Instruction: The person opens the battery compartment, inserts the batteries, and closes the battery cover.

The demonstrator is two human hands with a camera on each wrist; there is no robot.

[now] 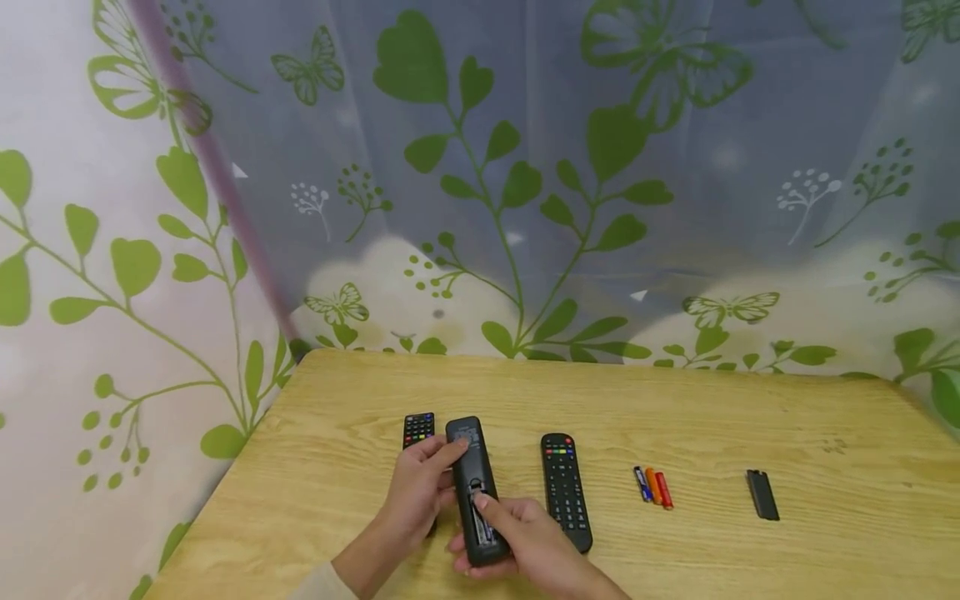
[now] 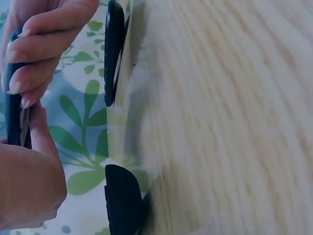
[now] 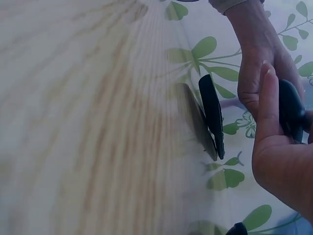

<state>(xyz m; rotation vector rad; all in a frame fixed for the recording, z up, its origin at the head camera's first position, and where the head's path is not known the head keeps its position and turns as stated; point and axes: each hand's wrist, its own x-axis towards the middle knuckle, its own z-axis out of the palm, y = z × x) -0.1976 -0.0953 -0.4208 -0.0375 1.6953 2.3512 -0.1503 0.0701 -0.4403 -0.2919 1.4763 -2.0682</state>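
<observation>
Held between both hands is a black remote control (image 1: pixel 487 475), its back turned up and its battery compartment (image 1: pixel 486 527) uncovered. Something shiny shows inside that compartment, too small to make out fully. My left hand (image 1: pixel 416 492) grips the upper left side, thumb on the back. Around the lower end, my right hand (image 1: pixel 536 542) keeps hold, with its thumb at the compartment's top. Part of a second remote (image 1: pixel 418 427) lies behind my left hand. A third remote (image 1: pixel 564 483) lies face up beside my right hand. In the right wrist view the held remote (image 3: pixel 291 107) is partly hidden by fingers.
On the wooden table (image 1: pixel 697 417), a blue, an orange and a red battery (image 1: pixel 664 491) lie side by side to the right. Farther right is a black battery cover (image 1: pixel 762 495). A leaf-patterned curtain (image 1: pixel 480 208) hangs behind the table.
</observation>
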